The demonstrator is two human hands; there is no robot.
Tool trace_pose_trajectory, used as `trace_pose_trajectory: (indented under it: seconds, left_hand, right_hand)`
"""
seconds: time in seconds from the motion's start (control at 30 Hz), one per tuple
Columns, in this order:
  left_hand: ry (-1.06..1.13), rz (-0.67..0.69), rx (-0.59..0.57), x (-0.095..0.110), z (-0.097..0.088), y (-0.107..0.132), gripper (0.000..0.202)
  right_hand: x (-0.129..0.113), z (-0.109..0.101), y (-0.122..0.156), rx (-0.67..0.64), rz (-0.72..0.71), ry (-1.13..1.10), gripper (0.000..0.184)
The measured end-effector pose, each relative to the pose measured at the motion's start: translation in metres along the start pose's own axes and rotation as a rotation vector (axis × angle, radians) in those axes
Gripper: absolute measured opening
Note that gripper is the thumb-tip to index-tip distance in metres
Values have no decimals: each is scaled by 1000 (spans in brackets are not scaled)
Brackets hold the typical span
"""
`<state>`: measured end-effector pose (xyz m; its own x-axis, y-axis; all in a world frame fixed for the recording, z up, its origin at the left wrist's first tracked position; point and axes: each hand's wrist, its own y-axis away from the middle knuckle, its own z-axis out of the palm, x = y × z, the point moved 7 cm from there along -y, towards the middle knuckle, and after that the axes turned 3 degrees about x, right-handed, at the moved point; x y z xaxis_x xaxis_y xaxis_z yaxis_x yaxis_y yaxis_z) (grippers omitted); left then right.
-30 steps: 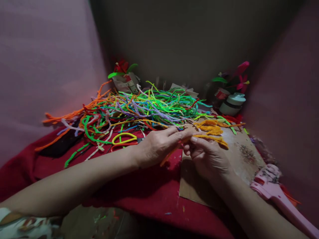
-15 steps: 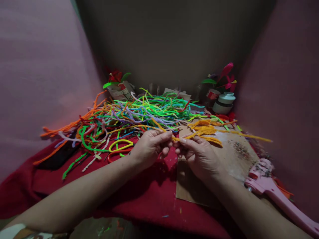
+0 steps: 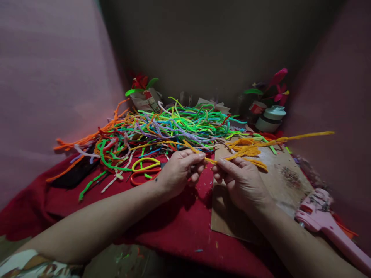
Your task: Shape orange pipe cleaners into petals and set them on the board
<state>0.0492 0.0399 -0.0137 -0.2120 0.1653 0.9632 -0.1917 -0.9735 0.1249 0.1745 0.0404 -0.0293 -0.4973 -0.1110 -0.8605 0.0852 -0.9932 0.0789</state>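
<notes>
Between both hands stretches a fuzzy orange-yellow pipe cleaner (image 3: 210, 160). My left hand (image 3: 181, 170) pinches it near its left end, which sticks up past the thumb. My right hand (image 3: 239, 175) pinches it a short way to the right, and its long tail points off to the right. Behind my right hand, several orange-yellow loops (image 3: 246, 148) lie on a cardboard sheet (image 3: 278, 181); whether they join the held pipe cleaner I cannot tell. Scissors with yellow and red handles (image 3: 145, 173) lie just left of my left hand.
A heap of colourful pipe cleaners (image 3: 179, 123) spreads over the red cloth (image 3: 174, 224). On the right lies a pink glue gun (image 3: 315, 212). Farther back stand a pale-lidded jar (image 3: 271, 117), a pink flower (image 3: 279, 83) and a red flower (image 3: 140, 82).
My hands have drawn slightly apart, so more of the pipe cleaner shows between them. Its right tail has swung upward. The whole view has shifted a little.
</notes>
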Motion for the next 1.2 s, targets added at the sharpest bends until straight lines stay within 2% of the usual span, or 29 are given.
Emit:
trace_pose_trajectory:
  seconds: [0.3,0.43,0.57,0.7,0.87,0.97,1.07,1.2]
  left_hand:
    - [7,-68,-25,-2,2,3,24]
    - [5,-13,-42,-4,1,0,20]
    - [65,52,-76,-3,4,-3,19]
    - [104,35,-57,-5,-2,-8,20]
    - [205,0,22,-7,-23,-23,17]
    - [353,30,25,1,-26,-30,14]
    - [435,37,-14,8,-20,-29,12]
    - [210,81,-148,18,2,-22,15]
  right_hand:
    - [0,-2,0,60,33,15,17]
    - [4,-2,1,50,67,42,17]
    - [8,3,3,-40,82,-5,14]
    - [-9,1,-5,-72,-12,-207,11]
    - [-35,-16,-19,52,-86,-370,12]
    - [-34,-13,-17,25,-77,-288,16]
    - [-19,-3,-9,-47,-22,-108,26]
    - [5,5,1,-118,102,78,30]
